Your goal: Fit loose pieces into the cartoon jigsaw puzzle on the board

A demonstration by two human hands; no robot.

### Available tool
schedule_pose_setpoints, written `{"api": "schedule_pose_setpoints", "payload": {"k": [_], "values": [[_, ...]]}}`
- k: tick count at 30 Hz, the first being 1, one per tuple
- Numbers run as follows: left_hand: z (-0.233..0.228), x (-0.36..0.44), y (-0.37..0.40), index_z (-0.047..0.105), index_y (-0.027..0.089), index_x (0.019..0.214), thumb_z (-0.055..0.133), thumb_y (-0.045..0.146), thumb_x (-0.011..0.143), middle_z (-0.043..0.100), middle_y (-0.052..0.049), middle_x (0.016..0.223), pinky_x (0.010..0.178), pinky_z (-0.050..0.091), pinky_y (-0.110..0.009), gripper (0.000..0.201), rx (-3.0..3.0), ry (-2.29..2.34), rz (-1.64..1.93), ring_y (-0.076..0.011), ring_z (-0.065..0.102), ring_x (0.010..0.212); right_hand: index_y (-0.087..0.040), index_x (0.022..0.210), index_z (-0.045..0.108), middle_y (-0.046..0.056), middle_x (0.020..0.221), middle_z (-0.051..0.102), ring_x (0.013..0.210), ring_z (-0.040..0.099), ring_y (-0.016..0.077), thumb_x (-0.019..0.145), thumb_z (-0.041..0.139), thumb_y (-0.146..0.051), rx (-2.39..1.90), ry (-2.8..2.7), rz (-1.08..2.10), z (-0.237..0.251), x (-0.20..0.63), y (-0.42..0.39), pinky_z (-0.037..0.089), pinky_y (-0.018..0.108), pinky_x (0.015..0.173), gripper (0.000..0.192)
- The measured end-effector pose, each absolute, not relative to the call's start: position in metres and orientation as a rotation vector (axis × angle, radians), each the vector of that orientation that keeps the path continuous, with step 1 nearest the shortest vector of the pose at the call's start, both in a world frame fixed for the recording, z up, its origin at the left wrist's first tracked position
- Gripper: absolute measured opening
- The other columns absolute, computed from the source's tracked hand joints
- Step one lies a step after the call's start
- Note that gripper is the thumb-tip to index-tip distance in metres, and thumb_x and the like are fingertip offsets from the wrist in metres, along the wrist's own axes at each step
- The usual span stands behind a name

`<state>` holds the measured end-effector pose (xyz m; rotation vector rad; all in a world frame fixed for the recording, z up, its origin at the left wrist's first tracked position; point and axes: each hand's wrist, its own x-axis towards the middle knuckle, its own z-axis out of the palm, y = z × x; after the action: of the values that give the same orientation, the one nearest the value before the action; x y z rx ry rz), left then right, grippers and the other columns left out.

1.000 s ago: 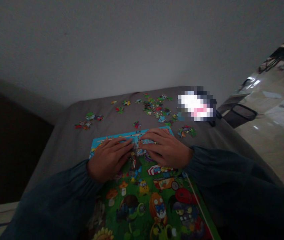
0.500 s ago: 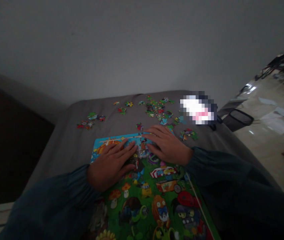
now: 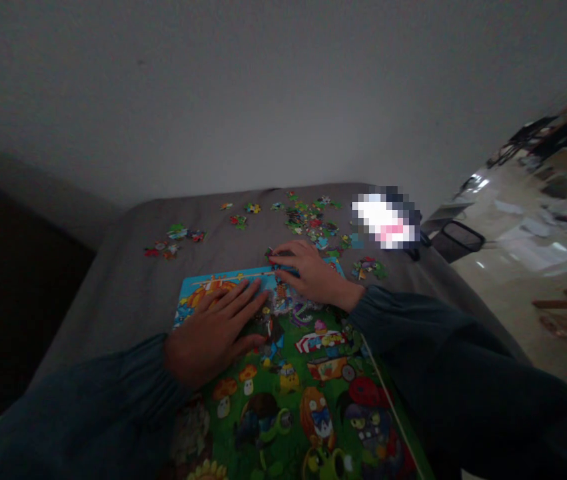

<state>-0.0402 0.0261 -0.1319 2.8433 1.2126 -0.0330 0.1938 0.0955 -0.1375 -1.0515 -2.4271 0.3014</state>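
Observation:
A cartoon jigsaw puzzle in a board tray (image 3: 288, 400) lies in front of me, mostly green with a blue top edge. My left hand (image 3: 218, 327) rests flat on its upper left part, fingers stretched out. Just past the top edge, a small red and green puzzle piece (image 3: 269, 256) lies on the grey cloth. The fingertips of my right hand (image 3: 310, 270) are at that piece, bent, with the thumb apart from them over the puzzle's edge. Whether they grip the piece is hard to see.
Loose puzzle pieces (image 3: 313, 220) are heaped on the grey cloth-covered surface (image 3: 113, 280) towards the wall. More pieces (image 3: 168, 247) lie at the left, and a small cluster (image 3: 369, 268) at the right. A blurred-out white and dark object (image 3: 386, 220) stands at the back right.
My right hand has lifted off the puzzle's upper part and shifted to the loose piece beyond the edge, its fingers more bent. The left hand stays flat on the puzzle. The view has shifted slightly.

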Motion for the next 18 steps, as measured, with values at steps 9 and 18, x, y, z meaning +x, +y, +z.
{"api": "schedule_pose_setpoints", "payload": {"k": [9, 18], "values": [[-0.142, -0.052, 0.032, 0.029, 0.033, 0.150, 0.026, 0.064, 0.095, 0.030, -0.003, 0.156, 0.112, 0.026, -0.051, 0.063, 2.857, 1.131, 0.111, -0.0302, 0.034, 0.140, -0.015, 0.101, 0.066, 0.001, 0.085, 0.070, 0.078, 0.066, 0.0117, 0.080, 0.072, -0.018, -0.961, -2.266, 1.258, -0.069, 0.259, 0.070, 0.053, 0.024, 0.073, 0.022], [-0.150, -0.056, 0.037, 0.019, 0.034, 0.152, 0.027, 0.059, 0.098, 0.014, 0.005, 0.161, 0.116, 0.019, -0.048, 0.060, 2.927, 1.091, 0.123, -0.0310, 0.027, 0.143, -0.027, 0.049, 0.059, -0.010, 0.052, 0.057, 0.054, 0.054, 0.0075, 0.069, 0.073, 0.002, -0.439, -3.085, 1.459, -0.058, 0.250, -0.005, 0.041, 0.021, 0.054, 0.037]]}}
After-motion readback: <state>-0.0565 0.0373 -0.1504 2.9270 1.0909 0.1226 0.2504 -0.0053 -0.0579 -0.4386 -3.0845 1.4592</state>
